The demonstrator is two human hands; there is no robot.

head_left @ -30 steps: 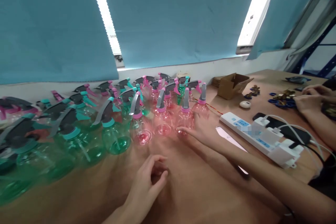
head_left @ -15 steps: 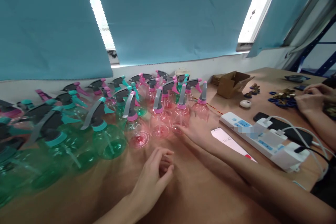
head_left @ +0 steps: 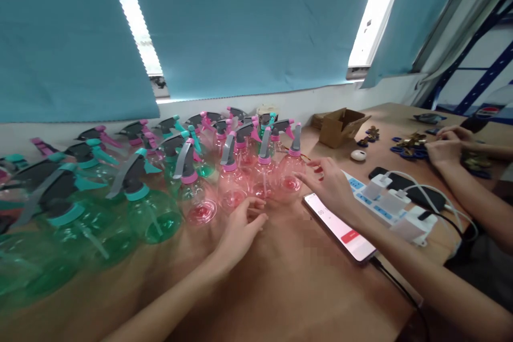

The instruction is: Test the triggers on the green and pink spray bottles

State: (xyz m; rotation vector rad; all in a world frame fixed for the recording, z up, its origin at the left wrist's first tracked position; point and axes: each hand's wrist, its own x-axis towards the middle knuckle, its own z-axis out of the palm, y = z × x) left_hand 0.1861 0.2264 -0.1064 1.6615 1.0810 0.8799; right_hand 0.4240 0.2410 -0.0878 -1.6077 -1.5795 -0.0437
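My left hand (head_left: pixel 243 225) hovers low over the table, fingers loosely curved and apart, holding nothing. Just beyond it stand pink spray bottles with grey triggers, among them one at the front (head_left: pixel 235 184). My right hand (head_left: pixel 331 187) is raised above the far end of a smartphone (head_left: pixel 340 228), its fingers bent and apart with nothing between them. Its fingertips are close to the rightmost pink spray bottle (head_left: pixel 290 173); whether they touch it I cannot tell. Several green spray bottles (head_left: pixel 154 219) with turquoise collars fill the left side.
A white power strip (head_left: pixel 387 206) with plugged-in chargers and cables lies right of my right hand, beside a black phone (head_left: pixel 417 189). Behind are a white earbud case (head_left: pixel 358 155) and an open cardboard box (head_left: pixel 340 128). Another person's hands (head_left: pixel 447 147) are near gold-and-blue pieces (head_left: pixel 411 145).
My right hand has drawn back from among the pink bottles and lifted rightward over the smartphone. My left hand has moved forward toward the bottles. The phone's screen shows a different display.
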